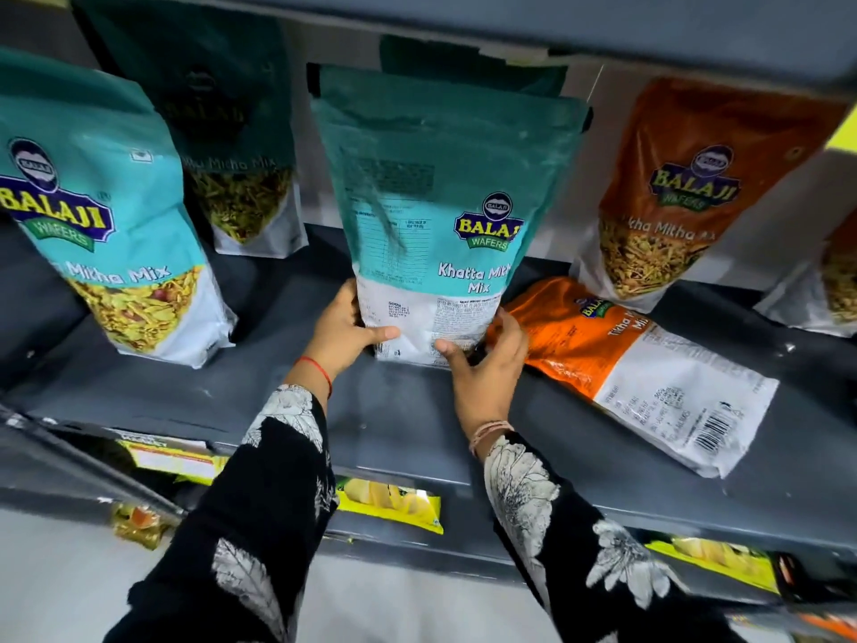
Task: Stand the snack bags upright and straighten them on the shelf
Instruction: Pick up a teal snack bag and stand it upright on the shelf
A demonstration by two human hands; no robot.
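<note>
A teal Khatta Mitha Mix bag (445, 201) stands upright in the middle of the grey shelf (394, 424), its back panel facing me. My left hand (345, 334) grips its lower left corner and my right hand (487, 359) grips its lower right corner. Just right of it an orange Tikha Mitha Mix bag (635, 364) lies flat on the shelf, touching my right hand. Another teal bag (102, 215) stands at the left, a second teal bag (232, 146) behind it. An orange bag (686, 192) stands upright at the right rear.
A further teal bag (468, 62) stands behind the held one. Part of another bag (830, 290) shows at the far right edge. The shelf above (510, 20) overhangs the bag tops. Yellow snack packs (389, 503) sit on the shelf below.
</note>
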